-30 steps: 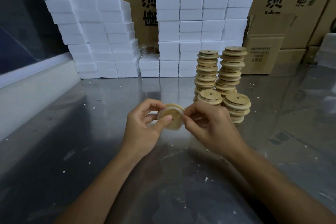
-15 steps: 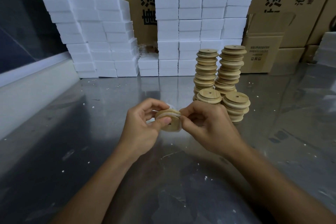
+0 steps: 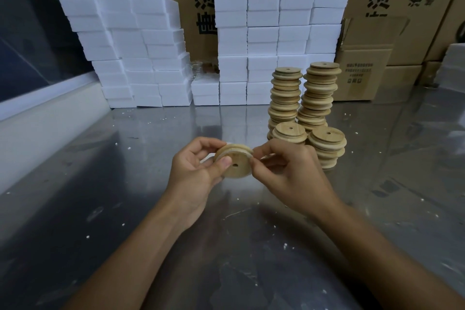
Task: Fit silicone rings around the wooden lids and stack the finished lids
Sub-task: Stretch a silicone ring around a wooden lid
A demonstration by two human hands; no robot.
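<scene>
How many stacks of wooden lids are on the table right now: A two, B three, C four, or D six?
C: two tall stacks stand at the back, and two short stacks stand in front of them, beside the right hand.

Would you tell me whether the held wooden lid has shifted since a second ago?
No. The wooden lid stays just left of the front short stack, only tilting slightly.

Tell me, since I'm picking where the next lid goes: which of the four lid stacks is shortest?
The front-left stack, just behind the right hand. Its top sits lowest; the front-right stack stands slightly higher, and the two rear stacks tower over both.
</scene>
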